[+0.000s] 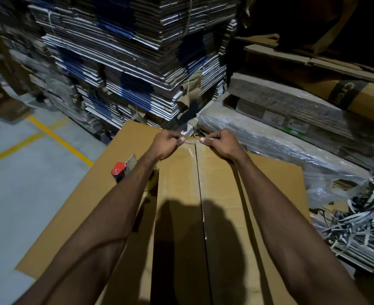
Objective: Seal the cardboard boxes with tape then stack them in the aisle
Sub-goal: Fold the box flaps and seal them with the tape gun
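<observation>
Box (179, 216) shadowed, dispenser (124, 170) half hidden behind forearm

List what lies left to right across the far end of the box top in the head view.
Tape dispenser → left hand → taped seam → right hand → plastic-wrapped cardboard bundle.

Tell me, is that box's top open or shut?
Shut: the cardboard box's flaps meet at the centre seam under clear tape, pressed by both hands at the far edge.
</observation>
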Action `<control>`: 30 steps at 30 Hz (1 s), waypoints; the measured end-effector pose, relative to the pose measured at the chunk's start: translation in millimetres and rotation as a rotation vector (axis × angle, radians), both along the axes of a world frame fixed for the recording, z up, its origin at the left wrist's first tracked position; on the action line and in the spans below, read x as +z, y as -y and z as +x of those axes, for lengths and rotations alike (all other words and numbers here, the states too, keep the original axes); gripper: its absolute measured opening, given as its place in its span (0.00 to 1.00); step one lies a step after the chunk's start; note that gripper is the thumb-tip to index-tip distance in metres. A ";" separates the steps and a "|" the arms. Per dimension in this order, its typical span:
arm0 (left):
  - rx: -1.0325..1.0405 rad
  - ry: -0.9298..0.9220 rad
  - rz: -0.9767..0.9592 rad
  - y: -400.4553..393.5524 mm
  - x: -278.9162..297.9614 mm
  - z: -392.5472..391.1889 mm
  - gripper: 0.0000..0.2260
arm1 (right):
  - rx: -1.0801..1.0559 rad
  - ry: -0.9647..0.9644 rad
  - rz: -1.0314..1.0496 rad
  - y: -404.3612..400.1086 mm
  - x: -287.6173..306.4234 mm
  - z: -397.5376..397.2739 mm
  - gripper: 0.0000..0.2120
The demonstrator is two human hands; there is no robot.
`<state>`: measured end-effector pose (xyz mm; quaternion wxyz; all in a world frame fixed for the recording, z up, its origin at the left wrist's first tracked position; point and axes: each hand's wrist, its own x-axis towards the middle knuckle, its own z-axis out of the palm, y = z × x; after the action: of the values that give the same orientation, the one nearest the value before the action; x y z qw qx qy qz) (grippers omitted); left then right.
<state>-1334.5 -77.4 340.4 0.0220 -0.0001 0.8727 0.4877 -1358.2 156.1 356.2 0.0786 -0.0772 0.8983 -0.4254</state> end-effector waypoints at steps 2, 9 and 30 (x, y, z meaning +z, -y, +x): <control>-0.018 0.043 0.020 3.1 -2.3 -2.3 0.09 | 0.036 0.035 0.010 -3.5 1.3 -3.4 0.13; 0.003 0.046 0.026 2.1 -6.2 1.8 0.08 | -0.052 0.149 -0.334 -22.9 -13.9 6.9 0.12; 0.040 -0.004 -0.430 -41.7 -5.6 249.2 0.30 | -0.007 -0.067 0.248 -57.7 -21.7 239.9 0.28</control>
<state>-1085.3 -35.8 334.8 0.0098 -0.0212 0.9565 0.2908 -1118.3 213.8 334.5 0.0557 -0.0778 0.9464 -0.3085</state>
